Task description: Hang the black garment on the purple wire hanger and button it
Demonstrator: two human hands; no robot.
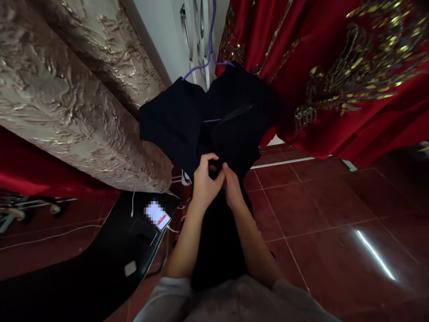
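Note:
A dark navy, short-sleeved garment (pixel 237 120) hangs in front of me on a purple wire hanger (pixel 212 56). Its neck is open, and part of the hanger's lower bar shows through the gap. Both my hands are at the front of the garment, below the neck opening. My left hand (pixel 207 180) curls its thumb and index finger together around the front edge. Close beside it, my right hand (pixel 232 184) pinches the cloth, its fingertips nearly meeting the left thumb. Whether a button or other small fastening lies between the fingertips is hidden.
Beige textured fabric (pixel 94 103) hangs at left, red cloth with gold sequins (pixel 362 80) at right. On a black bench (pixel 97 264) lie a lit phone (pixel 162 221), a dark phone (pixel 144 232) and a white case (pixel 130 268). A white rail (pixel 284 162) runs low over red tiles (pixel 321 241).

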